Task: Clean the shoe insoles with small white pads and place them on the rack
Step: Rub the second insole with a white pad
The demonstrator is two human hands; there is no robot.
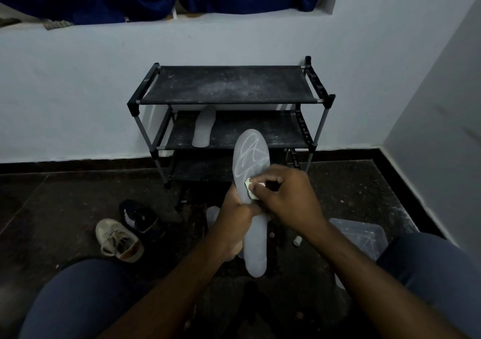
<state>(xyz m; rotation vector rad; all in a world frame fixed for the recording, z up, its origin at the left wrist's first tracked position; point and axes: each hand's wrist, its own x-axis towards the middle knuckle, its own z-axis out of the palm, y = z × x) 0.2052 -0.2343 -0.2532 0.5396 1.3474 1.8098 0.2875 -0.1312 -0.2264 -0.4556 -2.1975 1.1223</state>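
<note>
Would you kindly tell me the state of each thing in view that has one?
left hand: grips the held insole.
right hand: pinches the white pad.
white pad: pressed on the held insole.
held insole: lifted, white streaks on its front part.
second insole: lying on the rack's middle shelf.
rack: standing, top shelf dusty.
beige shoe: on the floor, laced.
black shoe: on the floor.

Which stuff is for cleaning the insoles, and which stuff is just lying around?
For the job: held grey insole, white pad, black rack, second insole on its middle shelf.
Just lying about: beige shoe, black shoe, clear plastic box.
</note>
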